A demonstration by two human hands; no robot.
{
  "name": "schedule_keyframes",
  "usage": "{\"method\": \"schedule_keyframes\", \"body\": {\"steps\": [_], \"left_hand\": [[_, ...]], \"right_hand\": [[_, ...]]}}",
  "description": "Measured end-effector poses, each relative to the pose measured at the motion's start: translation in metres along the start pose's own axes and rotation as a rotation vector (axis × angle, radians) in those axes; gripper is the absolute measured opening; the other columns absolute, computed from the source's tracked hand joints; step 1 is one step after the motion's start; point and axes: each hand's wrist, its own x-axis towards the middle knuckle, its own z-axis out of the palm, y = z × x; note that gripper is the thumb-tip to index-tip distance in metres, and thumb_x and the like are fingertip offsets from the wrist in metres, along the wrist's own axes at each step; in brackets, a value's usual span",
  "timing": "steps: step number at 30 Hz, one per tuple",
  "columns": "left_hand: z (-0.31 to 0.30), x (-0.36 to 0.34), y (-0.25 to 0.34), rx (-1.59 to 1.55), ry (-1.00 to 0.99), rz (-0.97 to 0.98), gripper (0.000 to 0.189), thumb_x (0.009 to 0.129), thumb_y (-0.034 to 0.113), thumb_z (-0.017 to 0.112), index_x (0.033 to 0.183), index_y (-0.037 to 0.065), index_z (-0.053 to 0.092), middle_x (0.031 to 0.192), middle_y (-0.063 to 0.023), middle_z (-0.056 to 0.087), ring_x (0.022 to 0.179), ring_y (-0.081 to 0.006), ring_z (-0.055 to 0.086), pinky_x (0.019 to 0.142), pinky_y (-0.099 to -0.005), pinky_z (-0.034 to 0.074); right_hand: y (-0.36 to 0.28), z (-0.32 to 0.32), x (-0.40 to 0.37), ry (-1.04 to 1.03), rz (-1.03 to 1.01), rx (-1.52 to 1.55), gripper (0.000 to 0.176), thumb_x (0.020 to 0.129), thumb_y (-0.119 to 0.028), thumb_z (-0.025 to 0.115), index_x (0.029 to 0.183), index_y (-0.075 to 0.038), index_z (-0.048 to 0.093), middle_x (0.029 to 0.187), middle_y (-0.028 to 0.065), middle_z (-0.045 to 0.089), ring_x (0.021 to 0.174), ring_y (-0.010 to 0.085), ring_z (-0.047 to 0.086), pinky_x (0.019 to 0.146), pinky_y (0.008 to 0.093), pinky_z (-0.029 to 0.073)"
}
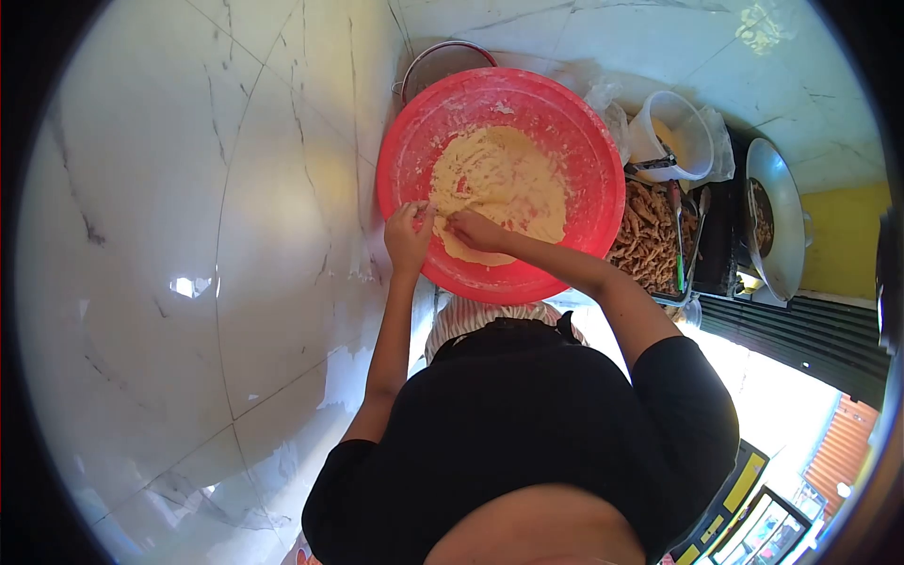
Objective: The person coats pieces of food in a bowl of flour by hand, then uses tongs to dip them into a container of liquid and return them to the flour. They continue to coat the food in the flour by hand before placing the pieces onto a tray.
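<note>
A large red basin [598, 179] holds a layer of pale yellow flour or batter mix [513, 179], thinner in patches where the red bottom shows. My left hand [411, 234] is at the basin's left front rim, its fingers bent and pressed together at the edge of the mix. Just to its right, my right hand [474, 230] reaches into the basin, fingers curled down at the mix. The two hands are close together, with a small gap between them. Whatever the fingers pinch is too small to make out.
Right of the basin stand a tray of brown fried pieces [650, 235] with green-handled tongs [679, 268], a clear plastic tub [697, 146] and a metal wok [786, 226]. A metal ring [449, 44] shows behind the basin. A marble-patterned wall [282, 188] rises at left.
</note>
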Motion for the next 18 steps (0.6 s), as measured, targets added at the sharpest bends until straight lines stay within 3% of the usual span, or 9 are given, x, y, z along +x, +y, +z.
{"method": "schedule_keyframes", "body": {"steps": [2, 6, 8, 12, 14, 18], "left_hand": [[0.0, -0.001, 0.0, -0.002, 0.005, -0.002, 0.021, 0.08, 0.023, 0.06, 0.079, 0.003, 0.062, 0.072, -0.0085, 0.06, 0.066, -0.022, 0.058, 0.063, -0.0329, 0.043], [-0.001, 0.0, 0.0, 0.011, 0.002, 0.011, 0.022, 0.081, 0.024, 0.06, 0.08, 0.001, 0.063, 0.075, -0.0102, 0.061, 0.067, -0.0223, 0.058, 0.063, -0.0322, 0.044], [-0.001, 0.0, 0.001, 0.011, -0.002, 0.006, 0.024, 0.081, 0.024, 0.06, 0.081, 0.0, 0.063, 0.077, -0.0117, 0.062, 0.067, -0.0224, 0.059, 0.063, -0.0313, 0.045], [0.0, -0.001, 0.001, 0.002, 0.007, 0.009, 0.023, 0.081, 0.024, 0.06, 0.08, 0.001, 0.062, 0.075, -0.0102, 0.061, 0.067, -0.0223, 0.058, 0.063, -0.0321, 0.044], [0.001, -0.001, 0.0, -0.012, 0.018, 0.007, 0.022, 0.081, 0.025, 0.06, 0.078, 0.003, 0.062, 0.073, -0.0087, 0.06, 0.066, -0.0225, 0.057, 0.063, -0.0332, 0.043], [0.001, -0.001, 0.0, -0.009, 0.022, 0.01, 0.022, 0.081, 0.025, 0.06, 0.078, 0.003, 0.062, 0.072, -0.0092, 0.06, 0.066, -0.0227, 0.057, 0.063, -0.0329, 0.043]], "right_hand": [[-0.007, -0.008, -0.012, -0.146, 0.084, 0.161, 0.018, 0.078, -0.007, 0.051, 0.093, -0.004, 0.06, 0.095, 0.015, 0.055, 0.095, 0.0314, 0.052, 0.081, 0.0379, 0.042], [-0.005, -0.024, -0.017, -0.193, 0.031, 0.072, 0.023, 0.079, -0.004, 0.05, 0.101, -0.002, 0.057, 0.096, 0.0165, 0.054, 0.096, 0.0329, 0.051, 0.085, 0.0399, 0.041], [-0.002, -0.02, -0.011, 0.032, 0.049, 0.004, 0.027, 0.082, -0.01, 0.049, 0.108, -0.002, 0.053, 0.099, 0.0187, 0.053, 0.097, 0.0343, 0.05, 0.086, 0.0405, 0.04], [0.004, 0.001, -0.006, 0.0, 0.154, 0.057, 0.033, 0.087, -0.02, 0.046, 0.114, -0.001, 0.049, 0.106, 0.0204, 0.051, 0.101, 0.0349, 0.048, 0.089, 0.0409, 0.038], [-0.005, -0.006, -0.009, -0.246, 0.178, 0.133, 0.041, 0.089, -0.028, 0.043, 0.119, 0.0, 0.045, 0.113, 0.0223, 0.048, 0.105, 0.0369, 0.046, 0.093, 0.0414, 0.035], [-0.009, -0.015, -0.04, -0.306, 0.093, 0.068, 0.046, 0.087, -0.032, 0.046, 0.119, 0.001, 0.044, 0.114, 0.0236, 0.047, 0.106, 0.0377, 0.046, 0.093, 0.0415, 0.035]]}}
